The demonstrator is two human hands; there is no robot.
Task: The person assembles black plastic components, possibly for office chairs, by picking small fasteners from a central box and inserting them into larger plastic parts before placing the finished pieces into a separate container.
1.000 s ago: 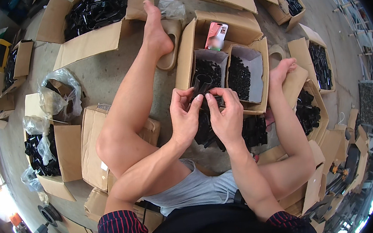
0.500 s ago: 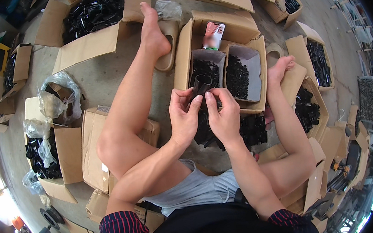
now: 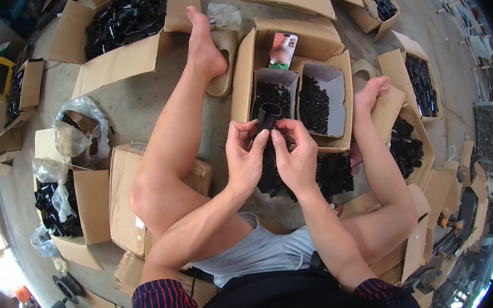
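Observation:
I sit on a concrete floor with my bare legs spread around cardboard boxes. My left hand (image 3: 245,157) and my right hand (image 3: 294,155) meet in front of me, fingertips pinched together on a small black plastic part (image 3: 267,117). Just beyond the hands stand two small grey boxes (image 3: 337,93) filled with small black pieces. Below the hands lies a heap of larger black parts (image 3: 336,174) in an open carton.
A phone (image 3: 282,49) leans in the carton behind the grey boxes. Open cartons of black parts ring me: far left (image 3: 124,22), right (image 3: 419,84), left (image 3: 56,204). A crumpled plastic bag (image 3: 79,132) lies left; a sandal (image 3: 226,78) sits by my left foot.
Both hands have stayed together over the heap, fingers shifting on the small black part; it now sits a little higher at the fingertips.

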